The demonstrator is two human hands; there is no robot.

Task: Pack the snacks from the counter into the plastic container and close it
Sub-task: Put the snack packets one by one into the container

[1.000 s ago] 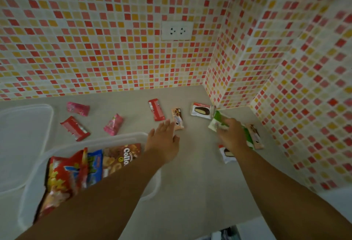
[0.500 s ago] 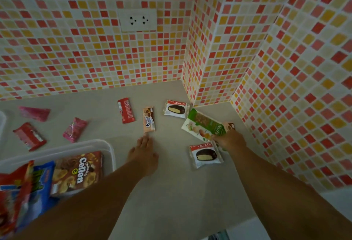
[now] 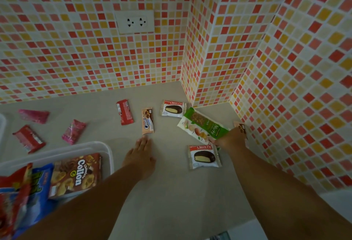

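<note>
The clear plastic container (image 3: 106, 150) stands open at the lower left with a Collon box (image 3: 76, 173) and red and blue bags (image 3: 22, 192) inside. My left hand (image 3: 141, 156) rests flat on the counter, fingers apart, just below an orange cream-biscuit packet (image 3: 147, 120). My right hand (image 3: 231, 140) pinches the near end of a green Nuts packet (image 3: 203, 125) lying on the counter. Two Choco Pie packs lie nearby, the far Choco Pie (image 3: 173, 108) and the near Choco Pie (image 3: 203, 157). Another orange packet (image 3: 241, 127) peeks out behind my right hand.
A red wafer bar (image 3: 124, 112), two pink packets (image 3: 34, 116) (image 3: 73, 131) and a second red bar (image 3: 29, 138) lie on the counter to the left. Mosaic-tiled walls with a jutting corner (image 3: 188, 91) bound the counter behind and on the right. The counter edge (image 3: 238, 222) runs at the bottom.
The view has shifted right, sliding the container and lid leftward. My right hand has slid back to the Nuts packet's near end, uncovering it. My left hand has settled on the counter.
</note>
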